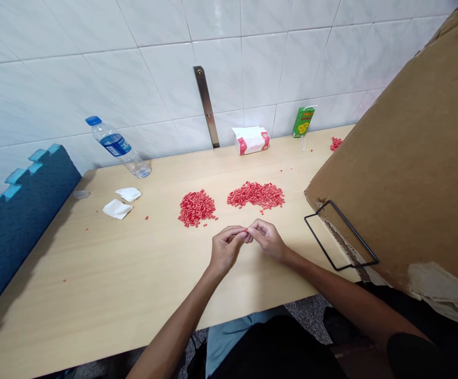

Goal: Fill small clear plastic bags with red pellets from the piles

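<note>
My left hand (224, 248) and my right hand (266, 240) meet above the light wooden table (134, 273), fingertips pinched together on a tiny red piece (246, 231). Its shape is mostly hidden by my fingers. Just beyond my hands lie two heaps of small red pellets, the left heap (196, 208) and the right heap (255, 195). Neither hand touches them. A smaller red cluster (335, 143) lies far right against the wall, and a few stray pellets dot the tabletop.
A sheet of brown cardboard (394, 142) and a black wire frame (341, 237) stand at right. Along the tiled wall are a water bottle (118, 147), a tissue box (251, 140) and a green carton (303, 121). White paper pieces (117, 209) and a blue foam mat (23, 221) lie left.
</note>
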Motion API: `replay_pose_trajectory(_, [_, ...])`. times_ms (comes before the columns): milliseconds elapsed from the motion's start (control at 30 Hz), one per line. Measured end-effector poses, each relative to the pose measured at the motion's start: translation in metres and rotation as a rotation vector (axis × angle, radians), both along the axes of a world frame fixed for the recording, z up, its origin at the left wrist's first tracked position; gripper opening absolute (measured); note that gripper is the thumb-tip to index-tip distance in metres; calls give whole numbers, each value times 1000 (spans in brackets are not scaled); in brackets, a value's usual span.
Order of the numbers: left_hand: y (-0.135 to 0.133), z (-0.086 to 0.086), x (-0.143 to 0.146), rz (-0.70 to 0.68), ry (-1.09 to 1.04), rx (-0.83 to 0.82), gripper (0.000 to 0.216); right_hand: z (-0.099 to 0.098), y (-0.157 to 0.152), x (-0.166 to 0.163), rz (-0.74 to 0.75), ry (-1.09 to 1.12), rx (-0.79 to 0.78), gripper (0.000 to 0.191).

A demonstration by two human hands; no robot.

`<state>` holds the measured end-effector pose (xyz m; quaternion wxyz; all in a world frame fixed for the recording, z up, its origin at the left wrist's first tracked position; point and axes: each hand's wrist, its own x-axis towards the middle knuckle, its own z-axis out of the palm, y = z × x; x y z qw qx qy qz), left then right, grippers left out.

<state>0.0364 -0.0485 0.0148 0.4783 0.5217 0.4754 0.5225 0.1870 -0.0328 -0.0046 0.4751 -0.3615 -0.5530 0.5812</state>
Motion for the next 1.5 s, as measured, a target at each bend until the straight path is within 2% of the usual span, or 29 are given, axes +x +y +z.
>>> replay_pose_trajectory(1500, [0,1,-2,-41,40,-11,18,-1,-1,1,-9,-41,13,34])
